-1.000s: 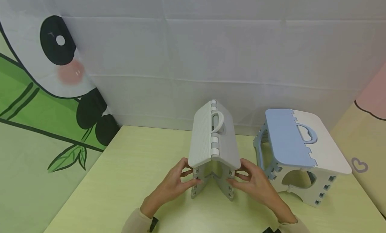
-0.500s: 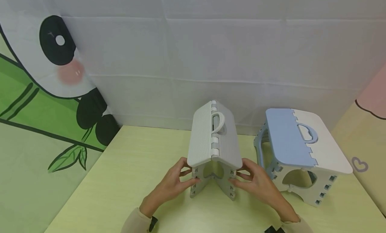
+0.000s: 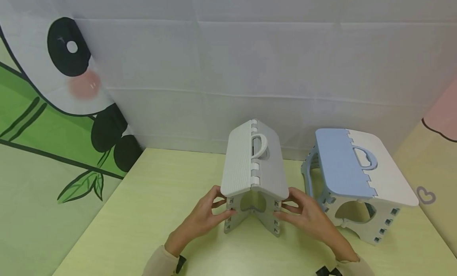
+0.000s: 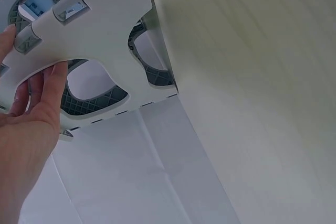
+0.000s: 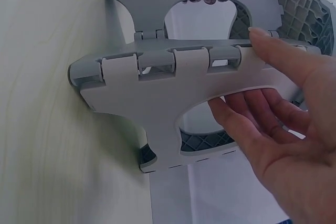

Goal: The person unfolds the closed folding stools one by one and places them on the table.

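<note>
A white and grey plastic folding stool (image 3: 238,161) stands partly unfolded at the middle of the table, its top peaked like a roof and its front panel bent inward in a V. My left hand (image 3: 203,215) grips its left side, thumb on the front edge. On the other side my right hand (image 3: 307,217) holds the right leg panel, thumb likewise in front. In the left wrist view, fingers (image 4: 52,85) reach into the cut-out of the stool's side (image 4: 113,30). The right wrist view has the right hand's fingers in the matching cut-out of the white panel (image 5: 157,95).
A blue and white folding stool (image 3: 337,165) stands fully unfolded to the right, close to my right hand. Behind the pale yellow table (image 3: 171,176) hangs a whitish cloth (image 3: 264,61) with a cartoon print at the left.
The two halves of the grey and white stool have spread slightly further apart. My right hand has shifted a little to the right, and my left hand a little to the left.
</note>
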The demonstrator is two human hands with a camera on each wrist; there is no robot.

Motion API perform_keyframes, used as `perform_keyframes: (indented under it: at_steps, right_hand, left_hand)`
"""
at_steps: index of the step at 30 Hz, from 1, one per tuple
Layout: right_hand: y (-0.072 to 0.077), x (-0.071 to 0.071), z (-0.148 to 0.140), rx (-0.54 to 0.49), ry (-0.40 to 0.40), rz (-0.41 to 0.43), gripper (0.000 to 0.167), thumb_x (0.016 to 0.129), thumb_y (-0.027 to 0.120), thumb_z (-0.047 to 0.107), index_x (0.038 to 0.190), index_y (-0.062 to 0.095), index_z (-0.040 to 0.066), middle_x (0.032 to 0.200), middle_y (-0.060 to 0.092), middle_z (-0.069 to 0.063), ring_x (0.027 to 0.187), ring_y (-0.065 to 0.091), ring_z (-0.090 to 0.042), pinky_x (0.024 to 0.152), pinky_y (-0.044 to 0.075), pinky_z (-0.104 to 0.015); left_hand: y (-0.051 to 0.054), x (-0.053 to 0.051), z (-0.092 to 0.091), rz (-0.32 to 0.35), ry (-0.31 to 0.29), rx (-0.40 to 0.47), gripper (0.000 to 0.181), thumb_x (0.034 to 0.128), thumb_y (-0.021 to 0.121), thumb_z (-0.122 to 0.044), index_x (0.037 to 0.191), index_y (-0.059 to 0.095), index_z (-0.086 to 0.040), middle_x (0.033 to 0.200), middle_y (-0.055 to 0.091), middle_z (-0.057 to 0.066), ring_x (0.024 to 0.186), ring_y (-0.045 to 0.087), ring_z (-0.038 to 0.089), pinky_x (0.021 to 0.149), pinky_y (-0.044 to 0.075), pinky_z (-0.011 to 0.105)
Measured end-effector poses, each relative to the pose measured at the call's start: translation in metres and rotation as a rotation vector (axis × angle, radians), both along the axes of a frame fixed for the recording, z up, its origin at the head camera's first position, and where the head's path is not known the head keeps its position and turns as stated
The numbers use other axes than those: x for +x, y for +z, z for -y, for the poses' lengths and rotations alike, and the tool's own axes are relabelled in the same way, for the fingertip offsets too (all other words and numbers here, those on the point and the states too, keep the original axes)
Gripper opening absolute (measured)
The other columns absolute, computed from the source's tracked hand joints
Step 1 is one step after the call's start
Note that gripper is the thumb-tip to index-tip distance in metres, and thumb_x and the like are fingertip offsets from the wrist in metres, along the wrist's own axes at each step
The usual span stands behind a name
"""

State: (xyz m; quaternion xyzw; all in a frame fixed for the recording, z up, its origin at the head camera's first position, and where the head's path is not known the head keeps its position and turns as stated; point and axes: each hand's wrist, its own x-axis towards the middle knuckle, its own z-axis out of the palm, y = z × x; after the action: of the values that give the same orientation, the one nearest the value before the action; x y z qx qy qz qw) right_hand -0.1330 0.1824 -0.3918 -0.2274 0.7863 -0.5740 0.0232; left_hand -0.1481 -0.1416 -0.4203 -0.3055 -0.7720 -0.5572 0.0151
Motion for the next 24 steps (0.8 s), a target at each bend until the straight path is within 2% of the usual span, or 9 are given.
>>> perform_keyframes:
  at_steps: [11, 24]
  right_hand:
    - [-0.0001, -0.0011, -0.0027, -0.002, 0.021, 0.003, 0.053, 0.086, 0.084, 0.009, 0.132, 0.059, 0.005, 0.126, 0.061, -0.011, 0.115, 0.063, -0.012, 0.1, 0.053, -0.031]
    - [-0.0006, -0.002, -0.0047, -0.006, 0.034, 0.006, 0.056, 0.087, 0.083, 0.008, 0.136, 0.057, 0.003, 0.127, 0.06, -0.013, 0.114, 0.063, -0.013, 0.099, 0.053, -0.031]
  left_hand:
    - [0.0004, -0.0007, 0.0019, 0.005, 0.003, 0.002, 0.051, 0.0878, 0.082, -0.004, 0.128, 0.05, -0.005, 0.128, 0.059, 0.007, 0.116, 0.059, 0.02, 0.101, 0.054, 0.034]
    - [0.0024, -0.0001, 0.0045, 0.008, 0.005, 0.005, 0.051, 0.0887, 0.082, -0.007, 0.129, 0.051, -0.008, 0.128, 0.06, 0.006, 0.115, 0.059, 0.02, 0.102, 0.053, 0.034]
